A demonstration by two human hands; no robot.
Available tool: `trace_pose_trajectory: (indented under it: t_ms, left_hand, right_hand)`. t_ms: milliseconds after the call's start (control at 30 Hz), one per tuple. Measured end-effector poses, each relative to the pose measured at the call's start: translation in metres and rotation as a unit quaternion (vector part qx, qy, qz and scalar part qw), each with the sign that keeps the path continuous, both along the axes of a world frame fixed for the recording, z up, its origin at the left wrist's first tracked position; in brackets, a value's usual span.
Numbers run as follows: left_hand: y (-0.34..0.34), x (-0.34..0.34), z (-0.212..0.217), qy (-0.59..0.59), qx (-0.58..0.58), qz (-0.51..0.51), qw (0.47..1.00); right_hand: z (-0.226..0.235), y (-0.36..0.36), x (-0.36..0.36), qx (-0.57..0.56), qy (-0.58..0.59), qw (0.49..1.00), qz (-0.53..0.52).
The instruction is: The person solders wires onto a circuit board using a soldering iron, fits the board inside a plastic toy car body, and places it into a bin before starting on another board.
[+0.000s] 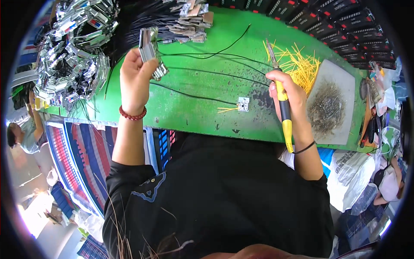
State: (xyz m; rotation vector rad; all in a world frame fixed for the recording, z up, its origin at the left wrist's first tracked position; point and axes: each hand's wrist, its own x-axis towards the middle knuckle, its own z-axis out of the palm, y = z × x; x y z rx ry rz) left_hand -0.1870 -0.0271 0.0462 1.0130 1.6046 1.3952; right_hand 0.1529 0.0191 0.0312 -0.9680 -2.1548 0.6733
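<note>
My left hand (137, 74) is closed around a shiny silver metal part (149, 49) with black wires trailing from it, raised over the green table. Several thin black wires (215, 74) run rightward from there across the tabletop. One of them reaches a small white circuit board (243, 104), which has yellow wires on its left side. In my right hand (290, 93) is a yellow and black soldering iron (283, 101), its metal tip pointing away from me. Beyond that hand lies a heap of short yellow wires (299, 64).
A grey board (334, 103) with a dark scorched patch lies at right. Silver metal parts (71, 64) are piled at left, beside bundled black cables (151, 19) at the back. Rows of black boxes (327, 26) line the far right edge. Other people sit at both sides.
</note>
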Motion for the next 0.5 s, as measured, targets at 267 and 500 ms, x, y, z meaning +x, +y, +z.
trace_pose_trajectory:
  t_ms: [267, 500]
  left_hand:
    - [0.004, 0.019, -0.005, 0.666, 0.102, 0.037, 0.738]
    - [0.014, 0.138, 0.019, 0.392, 0.095, -0.314, 0.86]
  right_hand:
    - [-0.039, -0.022, -0.023, -0.066, 0.113, 0.988, -0.085]
    - [-0.027, -0.029, -0.023, -0.123, 0.185, 0.975, -0.027]
